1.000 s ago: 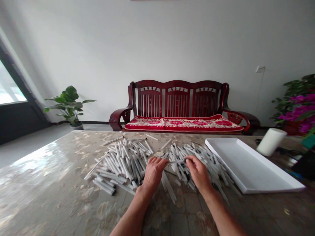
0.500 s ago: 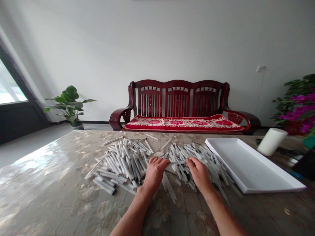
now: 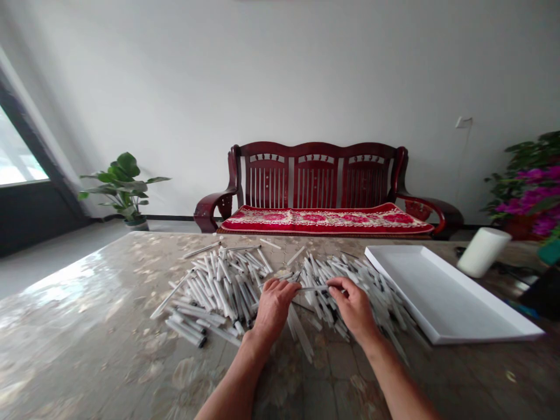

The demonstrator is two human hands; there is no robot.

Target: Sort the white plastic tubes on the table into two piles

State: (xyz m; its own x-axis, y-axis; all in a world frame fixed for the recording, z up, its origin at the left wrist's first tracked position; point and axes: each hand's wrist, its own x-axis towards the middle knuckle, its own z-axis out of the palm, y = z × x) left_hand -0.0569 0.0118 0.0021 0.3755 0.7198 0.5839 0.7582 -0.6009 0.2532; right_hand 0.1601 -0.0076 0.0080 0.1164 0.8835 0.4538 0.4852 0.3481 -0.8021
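A slim whitish pen (image 3: 314,288) is held level between my two hands, above the table. My left hand (image 3: 273,304) is closed around its left end, the back of the hand toward me. At the other end my right hand (image 3: 353,303) pinches it between thumb and forefinger. To the left lies a heap of translucent white pens (image 3: 221,286), some with black ends. Another heap of white pen parts (image 3: 345,274) spreads behind and right of my right hand. Several loose clear tubes (image 3: 300,335) lie between my forearms. The fingers hide parts of the held pen.
A shallow white box lid (image 3: 464,297) lies at the right of the patterned table (image 3: 109,350). Beyond it stands a white roll (image 3: 484,252) with dark items near it. A red wooden bench (image 3: 315,181) is behind the table; potted plants (image 3: 126,184) flank it.
My right hand has shifted slightly left along the pen, and its fingers have lifted and loosened a little. My left hand stays nearly still.
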